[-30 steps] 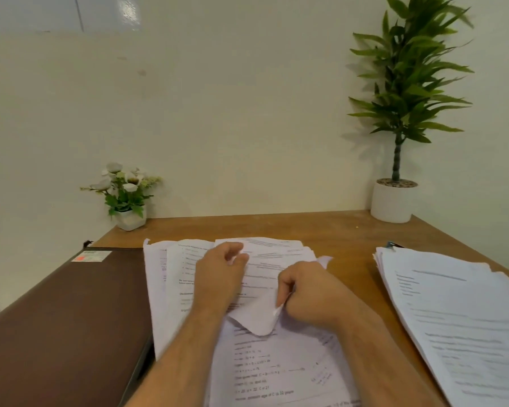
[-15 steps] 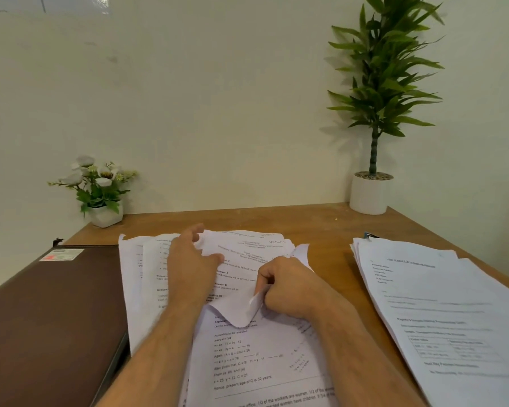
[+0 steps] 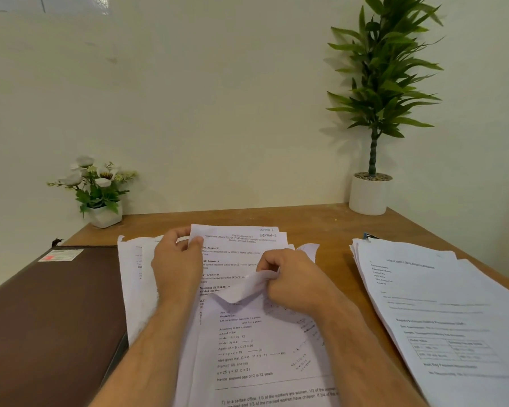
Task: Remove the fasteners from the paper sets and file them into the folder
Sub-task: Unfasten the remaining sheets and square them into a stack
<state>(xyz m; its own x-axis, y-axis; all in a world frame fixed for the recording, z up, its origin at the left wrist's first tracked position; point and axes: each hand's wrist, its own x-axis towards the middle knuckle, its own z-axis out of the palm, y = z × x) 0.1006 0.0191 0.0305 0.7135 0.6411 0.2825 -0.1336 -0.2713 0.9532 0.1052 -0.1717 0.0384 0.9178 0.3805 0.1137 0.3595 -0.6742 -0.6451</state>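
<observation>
Two hands work on one paper set (image 3: 256, 342) that lies on the counter (image 3: 321, 227) straight ahead of the person, its long axis running away from them; the right hand (image 3: 294, 282) is curled tight, pinching a folded-over corner of the top sheet (image 3: 244, 289), which lies just to its left, between the two hands; the left hand (image 3: 178, 264) rests on the sheets with its thumb and fingers gripping the far left edge of a page, holding the set down; whatever fastener joins the pages is hidden, most likely under the right fingers, so the right hand seems the nearer one for pulling it free; a closed brown folder (image 3: 50, 318) lies flat just left of the left forearm, its contents unseen; a second stack of papers (image 3: 441, 312) sits to the right of the right arm, with what may be a clip (image 3: 368, 237) at its far corner.
</observation>
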